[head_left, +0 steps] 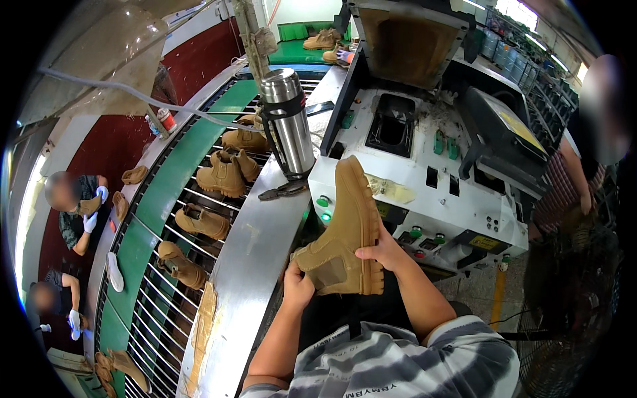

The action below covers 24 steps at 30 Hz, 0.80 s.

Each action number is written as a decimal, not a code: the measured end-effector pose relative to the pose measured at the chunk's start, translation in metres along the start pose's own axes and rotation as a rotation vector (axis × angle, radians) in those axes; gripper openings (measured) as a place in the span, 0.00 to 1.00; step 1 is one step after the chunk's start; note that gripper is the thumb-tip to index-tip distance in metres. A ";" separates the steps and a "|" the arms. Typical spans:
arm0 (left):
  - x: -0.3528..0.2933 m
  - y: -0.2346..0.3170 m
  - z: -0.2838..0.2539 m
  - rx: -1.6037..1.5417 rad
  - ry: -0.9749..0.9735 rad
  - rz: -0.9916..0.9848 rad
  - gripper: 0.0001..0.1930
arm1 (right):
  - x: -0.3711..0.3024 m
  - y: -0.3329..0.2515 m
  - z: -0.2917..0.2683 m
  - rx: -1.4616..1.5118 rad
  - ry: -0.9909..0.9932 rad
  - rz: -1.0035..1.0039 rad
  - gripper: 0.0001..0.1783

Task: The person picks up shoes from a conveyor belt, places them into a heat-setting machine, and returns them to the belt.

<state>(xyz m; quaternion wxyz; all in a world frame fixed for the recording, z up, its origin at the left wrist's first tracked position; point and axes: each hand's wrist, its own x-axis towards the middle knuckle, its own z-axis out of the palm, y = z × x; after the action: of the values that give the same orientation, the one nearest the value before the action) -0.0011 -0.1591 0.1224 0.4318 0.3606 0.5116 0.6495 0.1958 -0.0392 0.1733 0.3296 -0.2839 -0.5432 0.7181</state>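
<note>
Smooth metal worktop [249, 242] borders a barred conveyor [135, 247]; left hand [298, 286] and right hand [383, 252] fingers grip a matte tan boot [342, 232] by its shaft and ridged sole.

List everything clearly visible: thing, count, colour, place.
Held boot: one, tan, centre
Rack boots: several, tan, on slatted rack
Flask: one, silver and black, metal ledge
Pliers: one, dark, beside flask
Machine: one, white and black, ahead right
Belt: at least one, green, left
Far shoes: several, tan, green table
Co-workers: at least three, mixed clothing, both sides
Shirt: one, grey and white, below
Left hand: one, bare, boot's shaft
Right hand: one, bare, boot's sole
</note>
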 end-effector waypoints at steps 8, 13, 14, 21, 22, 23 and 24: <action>0.018 0.005 0.005 0.285 -0.482 -0.045 0.29 | -0.016 -0.044 -0.007 -0.459 0.020 0.023 0.72; 0.016 -0.035 0.013 -0.110 -0.481 -0.153 0.27 | -0.014 -0.070 -0.011 -0.728 0.021 0.141 0.73; 0.017 -0.036 0.016 -0.136 -0.488 -0.159 0.27 | -0.014 -0.068 -0.015 -0.697 0.031 0.107 0.73; 0.018 -0.046 0.045 -0.463 -0.449 -0.298 0.30 | -0.015 -0.047 -0.056 -0.582 -0.033 -0.072 0.75; 0.017 -0.044 0.053 -0.539 -0.412 -0.314 0.30 | -0.014 -0.045 -0.062 -0.633 -0.050 -0.102 0.76; 0.022 -0.047 0.053 -0.506 -0.433 -0.312 0.31 | -0.013 -0.044 -0.065 -0.684 -0.067 -0.131 0.77; 0.027 -0.052 0.052 -0.472 -0.454 -0.310 0.31 | -0.010 -0.045 -0.066 -0.661 -0.065 -0.123 0.77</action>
<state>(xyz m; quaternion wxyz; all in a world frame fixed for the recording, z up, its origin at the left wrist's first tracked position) 0.0457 -0.1099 0.0837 0.6990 0.3041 0.2872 0.5801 0.2605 0.0008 0.2007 0.2451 -0.3192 -0.7731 0.4903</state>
